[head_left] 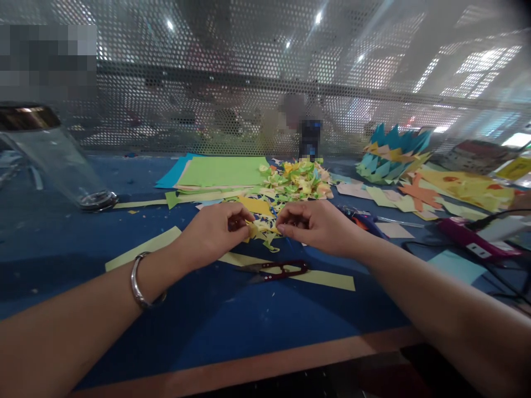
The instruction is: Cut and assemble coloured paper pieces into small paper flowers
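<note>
Over the blue table, my left hand point(213, 229) pinches a small piece of yellow paper point(251, 229) between thumb and fingers. My right hand point(317, 224) faces it, thumb and fingertips drawn together; what they hold, if anything, is too small to name. Between and behind the hands lie yellow and green paper scraps point(267, 225) and a strip of orange-yellow paper point(255, 205). Just in front of the hands, dark red thread snips point(286, 270) rest across a long pale yellow paper strip point(327, 279), blades pointing left.
Behind are green paper sheets point(226, 171) and a heap of curled paper bits point(305, 179). A glass jar point(62, 160) stands left. On the right are a blue paper crown point(390, 155), an orange paper shape point(418, 193) and a purple power strip point(473, 237) with cables. Perforated metal point(232, 110) rises behind.
</note>
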A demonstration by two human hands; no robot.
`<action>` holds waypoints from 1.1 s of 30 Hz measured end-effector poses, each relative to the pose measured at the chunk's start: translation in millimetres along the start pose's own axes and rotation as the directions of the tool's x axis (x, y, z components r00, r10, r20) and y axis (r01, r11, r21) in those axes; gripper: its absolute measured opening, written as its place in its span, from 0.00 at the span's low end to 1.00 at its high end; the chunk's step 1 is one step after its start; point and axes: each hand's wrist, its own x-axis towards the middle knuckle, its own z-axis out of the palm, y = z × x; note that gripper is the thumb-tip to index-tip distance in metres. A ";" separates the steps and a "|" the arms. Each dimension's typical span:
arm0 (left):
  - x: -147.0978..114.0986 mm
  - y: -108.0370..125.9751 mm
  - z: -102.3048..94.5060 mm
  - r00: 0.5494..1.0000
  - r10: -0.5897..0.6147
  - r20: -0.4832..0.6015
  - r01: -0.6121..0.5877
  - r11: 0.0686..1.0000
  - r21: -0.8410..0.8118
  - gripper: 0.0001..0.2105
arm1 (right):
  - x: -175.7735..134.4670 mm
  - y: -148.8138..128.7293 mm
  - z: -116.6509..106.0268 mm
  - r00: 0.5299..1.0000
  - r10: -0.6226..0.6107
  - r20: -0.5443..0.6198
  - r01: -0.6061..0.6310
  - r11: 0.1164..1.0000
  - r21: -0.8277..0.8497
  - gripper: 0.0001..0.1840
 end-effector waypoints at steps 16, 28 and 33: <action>-11.3 13.9 13.4 0.977 0.037 -0.212 -0.108 0.935 -0.338 0.08 | 0.8 -12.9 17.0 0.997 -0.018 -0.080 0.028 0.991 0.134 0.14; -13.2 20.4 15.0 0.968 0.058 -0.242 -0.123 0.957 -0.262 0.05 | -0.3 -13.9 17.3 0.995 -0.048 -0.087 0.059 0.989 0.133 0.11; -13.2 19.4 13.6 0.962 0.061 -0.267 -0.129 0.960 -0.247 0.05 | -0.3 -14.6 15.7 0.994 -0.047 -0.102 0.060 0.990 0.128 0.11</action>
